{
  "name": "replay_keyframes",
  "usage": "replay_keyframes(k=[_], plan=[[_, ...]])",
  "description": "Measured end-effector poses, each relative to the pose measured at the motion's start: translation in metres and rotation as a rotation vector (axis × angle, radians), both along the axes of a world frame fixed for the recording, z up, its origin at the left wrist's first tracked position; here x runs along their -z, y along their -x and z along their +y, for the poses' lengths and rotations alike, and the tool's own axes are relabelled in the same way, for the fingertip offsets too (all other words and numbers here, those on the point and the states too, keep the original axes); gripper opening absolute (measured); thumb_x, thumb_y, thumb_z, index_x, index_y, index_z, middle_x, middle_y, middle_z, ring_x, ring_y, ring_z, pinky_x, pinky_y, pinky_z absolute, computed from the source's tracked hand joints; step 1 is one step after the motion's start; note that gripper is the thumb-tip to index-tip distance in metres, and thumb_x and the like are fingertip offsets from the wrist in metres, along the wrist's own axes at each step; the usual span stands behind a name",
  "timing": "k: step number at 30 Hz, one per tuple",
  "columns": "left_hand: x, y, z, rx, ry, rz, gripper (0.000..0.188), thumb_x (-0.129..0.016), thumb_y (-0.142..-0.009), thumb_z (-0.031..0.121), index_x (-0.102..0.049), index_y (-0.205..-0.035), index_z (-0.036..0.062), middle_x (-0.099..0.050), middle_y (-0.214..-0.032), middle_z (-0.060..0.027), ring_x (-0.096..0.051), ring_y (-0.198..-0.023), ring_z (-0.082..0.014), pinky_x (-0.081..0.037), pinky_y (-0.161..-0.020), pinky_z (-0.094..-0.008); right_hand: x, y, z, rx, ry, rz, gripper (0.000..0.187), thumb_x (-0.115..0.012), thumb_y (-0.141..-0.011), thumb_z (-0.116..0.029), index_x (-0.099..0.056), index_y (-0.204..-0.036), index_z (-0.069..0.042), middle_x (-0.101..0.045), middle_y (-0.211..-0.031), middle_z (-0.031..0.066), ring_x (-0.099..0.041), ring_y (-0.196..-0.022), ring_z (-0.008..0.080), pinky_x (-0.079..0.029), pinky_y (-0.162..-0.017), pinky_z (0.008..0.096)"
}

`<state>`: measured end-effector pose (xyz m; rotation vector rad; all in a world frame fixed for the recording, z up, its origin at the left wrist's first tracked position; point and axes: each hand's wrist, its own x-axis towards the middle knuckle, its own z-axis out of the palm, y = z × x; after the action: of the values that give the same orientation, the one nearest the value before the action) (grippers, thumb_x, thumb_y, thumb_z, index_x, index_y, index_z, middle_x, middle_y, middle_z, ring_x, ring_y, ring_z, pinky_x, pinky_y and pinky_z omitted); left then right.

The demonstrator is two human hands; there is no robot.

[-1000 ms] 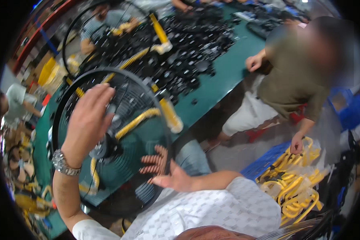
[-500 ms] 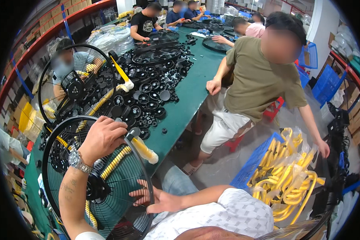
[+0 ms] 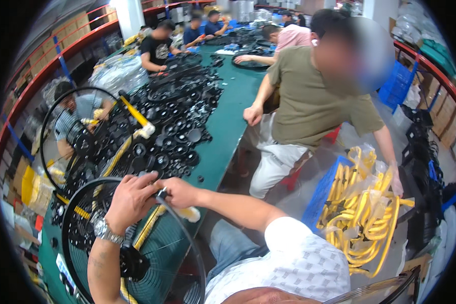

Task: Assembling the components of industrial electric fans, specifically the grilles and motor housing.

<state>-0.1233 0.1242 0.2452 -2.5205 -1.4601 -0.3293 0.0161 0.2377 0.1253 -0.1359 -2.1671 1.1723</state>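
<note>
1. Meeting on the upper rim of a fan cage, the two hands share one spot; the cage spreads below and around them, at the near end of the green counter.
2. The left grip is curled over the rim; its fingertips are partly hidden, so I cannot tell whether it squeezes anything.
3. The right grip is narrow, apparently pinching a small dark piece at the rim, just beside the left fingers.
4. Already in place, it seems: the black motor, below the left grip in the middle of the cage, with a yellow tube reaching up from it.
5. Apparently unfinished: the work at this rim spot. Whether the rest of the edge is fastened, I cannot tell.
6. Beyond the grips, loose black parts lie heaped, and another cage stands farther left; how finished that one is, I cannot judge.
</note>
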Motion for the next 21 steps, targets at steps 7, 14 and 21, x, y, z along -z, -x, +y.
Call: replay_keyframes(k=[7,14,21], plan=[[0.007,0.01,0.004,-0.05,0.049,-0.059,0.025,-0.073,-0.077,0.021,-0.065,-0.099,0.0113,-0.052,-0.13,-0.0134,-0.06,-0.092,-0.0238,-0.044,-0.087,-0.0376,0.021,0.008,0.01,0.055,-0.023,0.003,0.021,-0.067,-0.079,-0.012,-0.062,-0.099,-0.009,-0.066,-0.086,0.016,-0.064,-0.079,0.0377,-0.052,-0.067,0.0429],[0.016,0.024,-0.001,-0.043,0.013,-0.039,0.027,-0.076,-0.072,0.016,-0.063,-0.095,0.0093,-0.056,-0.088,-0.004,-0.055,-0.088,-0.0244,-0.044,-0.085,-0.0356,0.019,0.01,0.007,0.093,-0.181,-0.024,0.013,-0.059,-0.086,-0.01,-0.056,-0.098,-0.006,-0.062,-0.08,0.0171,-0.061,-0.075,0.0403,-0.048,-0.063,0.0455],[0.012,0.028,-0.004,-0.058,0.009,-0.063,0.027,-0.076,-0.072,0.015,-0.063,-0.095,0.0084,-0.055,-0.088,-0.0055,-0.055,-0.087,-0.0252,-0.043,-0.085,-0.0362,0.017,0.008,0.006,0.102,-0.219,-0.014,0.01,-0.057,-0.088,-0.01,-0.054,-0.095,-0.004,-0.059,-0.076,0.0175,-0.059,-0.071,0.0403,-0.047,-0.06,0.0462]])
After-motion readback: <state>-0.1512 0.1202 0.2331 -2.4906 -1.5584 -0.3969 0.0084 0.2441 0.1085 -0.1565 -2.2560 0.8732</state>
